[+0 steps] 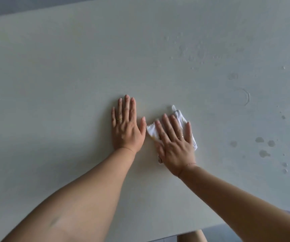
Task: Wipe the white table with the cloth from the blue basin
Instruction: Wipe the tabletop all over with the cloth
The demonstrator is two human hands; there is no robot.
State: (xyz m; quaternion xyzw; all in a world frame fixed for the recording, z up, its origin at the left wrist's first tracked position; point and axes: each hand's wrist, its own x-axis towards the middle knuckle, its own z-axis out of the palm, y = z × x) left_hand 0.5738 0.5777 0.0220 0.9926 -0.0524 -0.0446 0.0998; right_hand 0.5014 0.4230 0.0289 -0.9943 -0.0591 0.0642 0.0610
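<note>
The white table (62, 75) fills nearly the whole view. A small white cloth (180, 116) lies on it just right of centre, partly covered. My right hand (174, 142) presses flat on the cloth with straight, spread fingers. My left hand (125, 126) rests flat on the bare tabletop just left of the cloth, its thumb tip close to the cloth's left edge. The blue basin is out of view.
Water drops and wet patches (264, 145) dot the table's right side, with more drops (198, 53) at the upper right and a curved water mark (245, 97). The far table edge (36, 12) runs along the top; the near edge (210, 231) shows bottom right.
</note>
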